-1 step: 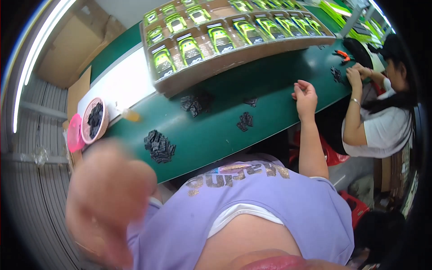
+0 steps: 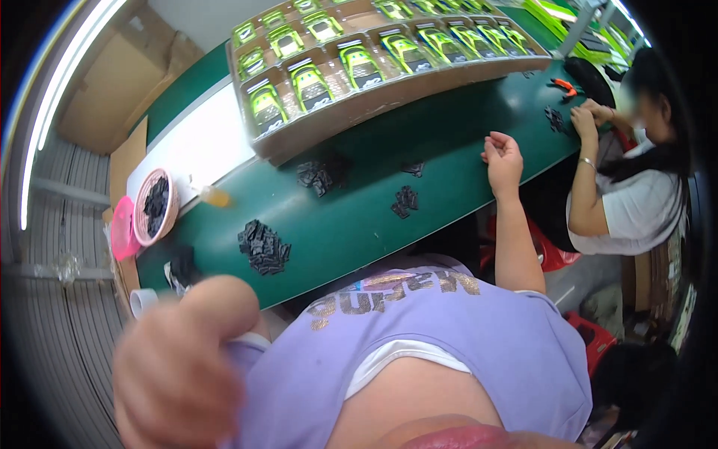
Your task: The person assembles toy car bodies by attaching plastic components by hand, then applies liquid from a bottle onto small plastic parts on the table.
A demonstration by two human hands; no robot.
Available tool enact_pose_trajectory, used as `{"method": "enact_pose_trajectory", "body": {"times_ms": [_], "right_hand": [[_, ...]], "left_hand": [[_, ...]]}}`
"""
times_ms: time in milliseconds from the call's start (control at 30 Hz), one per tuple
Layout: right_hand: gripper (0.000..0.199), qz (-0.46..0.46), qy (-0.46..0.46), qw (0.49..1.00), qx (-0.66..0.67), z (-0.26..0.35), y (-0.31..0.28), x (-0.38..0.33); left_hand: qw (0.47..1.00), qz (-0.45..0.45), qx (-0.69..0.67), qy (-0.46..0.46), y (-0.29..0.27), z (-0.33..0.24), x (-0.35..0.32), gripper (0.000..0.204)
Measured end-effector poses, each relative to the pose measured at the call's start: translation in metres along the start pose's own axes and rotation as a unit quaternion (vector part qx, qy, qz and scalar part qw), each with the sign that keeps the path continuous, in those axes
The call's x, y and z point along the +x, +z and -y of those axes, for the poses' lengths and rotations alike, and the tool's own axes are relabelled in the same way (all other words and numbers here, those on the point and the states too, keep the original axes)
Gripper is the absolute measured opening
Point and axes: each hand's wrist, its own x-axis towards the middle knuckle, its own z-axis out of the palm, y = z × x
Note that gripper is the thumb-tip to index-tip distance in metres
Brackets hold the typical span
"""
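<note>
My left hand [image 2: 183, 367] is raised large and close at the lower left, off the table. Its fingers look bent but are smeared by motion, so what they hold, if anything, is hidden. Over the near edge of the green table [image 2: 329, 232], at right, is my right hand [image 2: 504, 161], with its fingers curled in. Whether something small is inside them I cannot make out. Closest to it lie a small heap of black plastic pieces [image 2: 404, 202] and a few more black pieces [image 2: 413, 168]. A larger heap of black pieces [image 2: 263, 247] lies nearer my left hand.
At the back, a wide cardboard tray [image 2: 359, 101] holds several lime-green toy car bodies [image 2: 362, 63]. A pink basket [image 2: 170, 217] of black pieces and a white roll [image 2: 142, 301] stand at left. Another person's hands [image 2: 587, 116] work at far right, near orange-handled pliers [image 2: 565, 87].
My left hand has turned and dropped slightly, uncovering the white roll and a black-and-white item at the table's left end. My right hand stays nearly the same.
</note>
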Motion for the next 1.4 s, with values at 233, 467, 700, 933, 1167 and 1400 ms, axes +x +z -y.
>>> {"method": "enact_pose_trajectory", "body": {"times_ms": [233,467,700,933,1167,1400], "right_hand": [[0.026,-0.008,-0.061,0.993,-0.098,-0.005,-0.008,-0.009],[0.023,-0.010,-0.087,0.984,-0.152,-0.010,-0.006,-0.011],[0.021,0.071,-0.150,0.984,-0.059,0.051,0.035,-0.010],[0.019,0.302,-0.393,0.865,-0.086,0.205,0.161,-0.039],[0.031,0.423,-0.394,0.675,-0.459,0.256,0.282,-0.011],[0.048,0.590,-0.178,0.693,-0.374,0.267,0.307,0.004]], "left_hand": [[0.990,0.037,0.096,-0.100,0.032,-0.042,0.042,0.011],[0.989,0.103,-0.032,-0.099,0.030,-0.065,0.025,0.053],[0.984,0.065,-0.001,-0.166,0.032,-0.076,0.035,0.024],[0.982,0.091,0.137,-0.088,0.036,-0.072,0.030,0.010],[0.991,0.045,0.093,-0.082,0.037,-0.073,0.017,0.021],[0.871,-0.417,0.069,-0.251,0.006,-0.067,-0.094,0.035]]}}
